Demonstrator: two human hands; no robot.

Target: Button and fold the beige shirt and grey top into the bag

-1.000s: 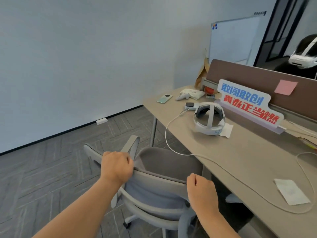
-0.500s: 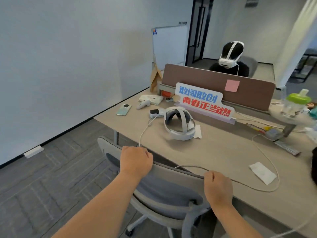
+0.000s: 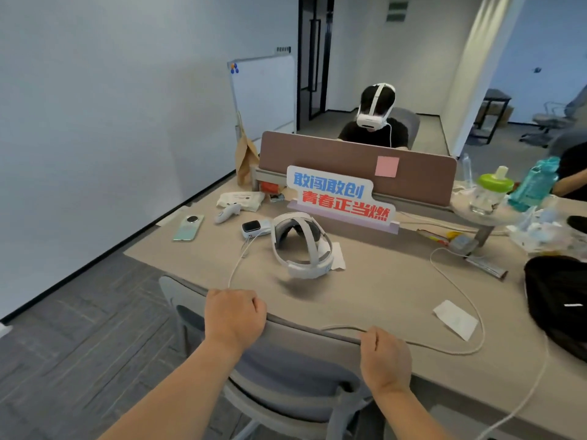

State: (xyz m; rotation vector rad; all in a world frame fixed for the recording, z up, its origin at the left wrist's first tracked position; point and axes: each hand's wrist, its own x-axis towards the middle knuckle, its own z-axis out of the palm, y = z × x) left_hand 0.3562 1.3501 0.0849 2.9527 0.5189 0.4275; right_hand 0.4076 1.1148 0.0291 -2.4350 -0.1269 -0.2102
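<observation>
Both fists clamped on chair backrest (image 3: 305, 336): left hand (image 3: 233, 319), right hand (image 3: 386, 355). Chair now pushed against desk (image 3: 365, 290), closer than before. Black bag (image 3: 559, 300) well right of right fingers. Shirt and top unseen; folding not begun.

Bright, even indoor light; soft blur, wide-angle edge distortion.
</observation>
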